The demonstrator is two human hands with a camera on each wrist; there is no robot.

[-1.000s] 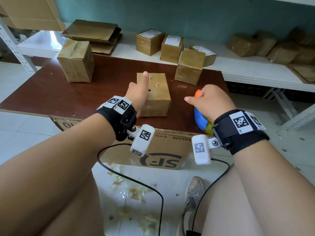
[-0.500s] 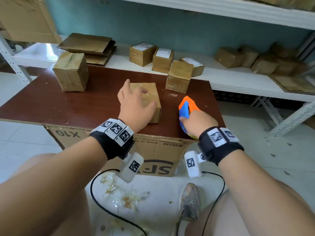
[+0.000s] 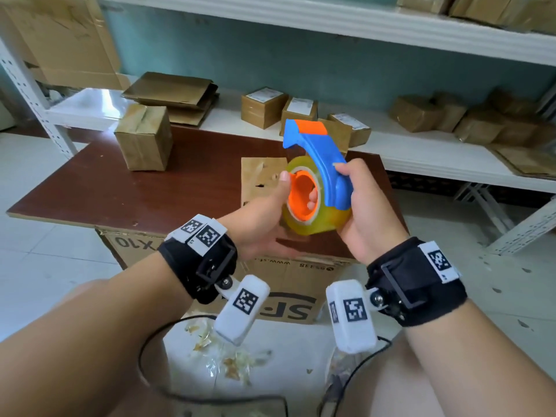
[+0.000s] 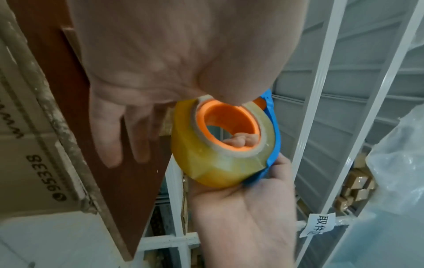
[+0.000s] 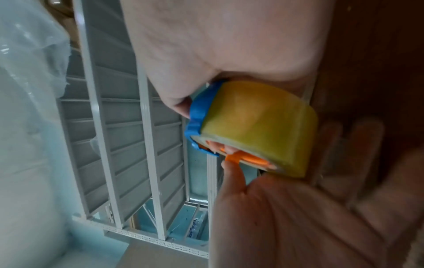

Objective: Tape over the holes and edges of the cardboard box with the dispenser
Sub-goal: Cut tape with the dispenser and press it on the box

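Both hands were up on the tape dispenser (image 3: 319,182): right hand (image 3: 358,212) gripped it, left hand (image 3: 264,218) thumbed the roll, cardboard box (image 3: 258,179) just beyond on the tabletop (image 3: 120,188).

Right hand (image 3: 361,212) gripping the dispenser (image 3: 319,176), left hand (image 3: 264,218) open, thumb on its roll

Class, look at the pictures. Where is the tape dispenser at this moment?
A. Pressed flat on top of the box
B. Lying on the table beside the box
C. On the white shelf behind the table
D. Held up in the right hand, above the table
D: the right hand grips the dispenser in the air above the table, while the left hand's thumb touches the roll.
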